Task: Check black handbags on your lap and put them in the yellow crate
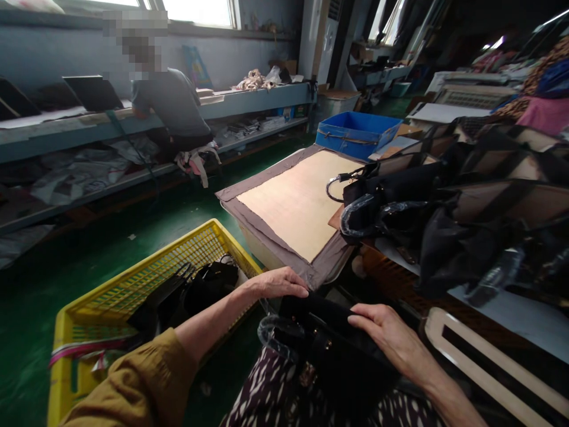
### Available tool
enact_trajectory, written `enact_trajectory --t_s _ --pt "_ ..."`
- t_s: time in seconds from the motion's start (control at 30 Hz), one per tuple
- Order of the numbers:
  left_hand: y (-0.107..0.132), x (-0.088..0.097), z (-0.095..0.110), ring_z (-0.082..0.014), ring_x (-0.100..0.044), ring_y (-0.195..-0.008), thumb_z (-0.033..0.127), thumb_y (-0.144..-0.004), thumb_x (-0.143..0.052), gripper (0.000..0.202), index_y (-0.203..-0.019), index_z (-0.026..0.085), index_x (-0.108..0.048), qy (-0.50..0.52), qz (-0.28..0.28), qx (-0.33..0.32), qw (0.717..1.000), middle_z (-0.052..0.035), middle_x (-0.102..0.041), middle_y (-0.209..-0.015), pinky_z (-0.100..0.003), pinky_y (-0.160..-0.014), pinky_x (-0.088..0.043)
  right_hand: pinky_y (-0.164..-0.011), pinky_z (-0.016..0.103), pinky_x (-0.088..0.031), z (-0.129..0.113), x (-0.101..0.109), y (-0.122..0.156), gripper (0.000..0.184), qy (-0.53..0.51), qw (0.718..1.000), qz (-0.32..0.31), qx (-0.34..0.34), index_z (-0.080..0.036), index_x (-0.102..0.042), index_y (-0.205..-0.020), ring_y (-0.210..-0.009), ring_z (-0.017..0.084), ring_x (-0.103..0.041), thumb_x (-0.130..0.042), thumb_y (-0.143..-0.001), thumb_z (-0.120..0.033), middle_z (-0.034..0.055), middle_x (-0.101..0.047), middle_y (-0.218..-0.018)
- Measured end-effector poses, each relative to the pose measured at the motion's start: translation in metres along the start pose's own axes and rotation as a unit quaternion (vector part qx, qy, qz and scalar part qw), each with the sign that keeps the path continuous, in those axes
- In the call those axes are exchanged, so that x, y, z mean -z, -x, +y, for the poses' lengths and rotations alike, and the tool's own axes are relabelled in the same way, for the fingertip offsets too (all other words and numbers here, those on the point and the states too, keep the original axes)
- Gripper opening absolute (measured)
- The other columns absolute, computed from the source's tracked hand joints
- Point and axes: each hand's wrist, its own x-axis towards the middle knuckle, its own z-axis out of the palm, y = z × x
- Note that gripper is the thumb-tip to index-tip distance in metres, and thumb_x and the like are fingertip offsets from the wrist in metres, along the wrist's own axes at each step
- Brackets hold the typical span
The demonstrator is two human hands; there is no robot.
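A black handbag with gold-coloured fittings rests on my lap, over a dark patterned garment. Its handle, wrapped in clear plastic, hangs toward the left. My left hand is closed on the bag's far upper edge, fingers bent over it. On the right side, my right hand grips the same edge, the thumb lying on top and the other fingers hidden behind the black material. Between the two hands the edge runs roughly straight.
A yellow crate with black bags stands at my left. Ahead is a padded table, with a blue bin behind it. Many black bags are piled at right. A person sits at a long bench.
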Motion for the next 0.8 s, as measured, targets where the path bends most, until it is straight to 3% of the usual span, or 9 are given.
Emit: enact_trajectory --t_s 0.17,0.43,0.63,0.8 --pt "-0.001 -0.002 -0.004 -0.0092 -0.046 -0.060 0.036 -0.077 -0.056 0.027 -0.079 0.010 -0.065 0.035 -0.021 -0.016 0.999 0.0013 -0.056 -0.067 -0.017 -0.055 -0.037 -0.062 0.024 -0.039 -0.007 0.001 0.004 0.028 0.005 1.000 -0.003 0.004 -0.025 -0.067 -0.075 -0.075 0.019 -0.057 -0.043 -0.076 -0.039 -0.0021 -0.065 -0.072" --pt "-0.003 -0.010 -0.004 -0.0071 -0.037 -0.050 0.034 -0.073 -0.057 0.025 -0.067 0.010 -0.062 0.031 0.033 0.016 0.999 0.0037 -0.045 -0.055 -0.018 -0.047 -0.029 -0.059 0.023 -0.036 -0.003 0.001 0.001 0.026 -0.011 1.000 -0.016 0.014 -0.024 -0.065 -0.070 -0.069 0.018 -0.054 -0.045 -0.075 -0.039 -0.0021 -0.063 -0.067" --pt "-0.005 -0.014 0.003 -0.0104 -0.047 -0.062 0.033 -0.072 -0.057 0.026 -0.085 0.013 -0.067 0.048 0.020 0.032 0.998 0.0013 -0.057 -0.068 -0.019 -0.056 -0.036 -0.051 0.023 -0.030 0.005 0.000 -0.005 0.038 -0.047 0.998 -0.042 0.017 -0.019 -0.058 -0.059 -0.056 0.013 -0.045 -0.041 -0.078 -0.047 -0.0029 -0.052 -0.055" --pt "0.000 -0.017 0.008 -0.0070 -0.034 -0.050 0.042 -0.076 -0.052 0.032 -0.068 0.012 -0.059 0.011 0.029 0.041 0.999 0.0040 -0.041 -0.055 -0.019 -0.043 -0.025 -0.050 0.023 -0.025 0.002 -0.004 -0.009 0.039 -0.042 0.998 -0.044 -0.006 -0.019 -0.053 -0.060 -0.056 0.012 -0.043 -0.040 -0.080 -0.049 -0.0040 -0.046 -0.054"
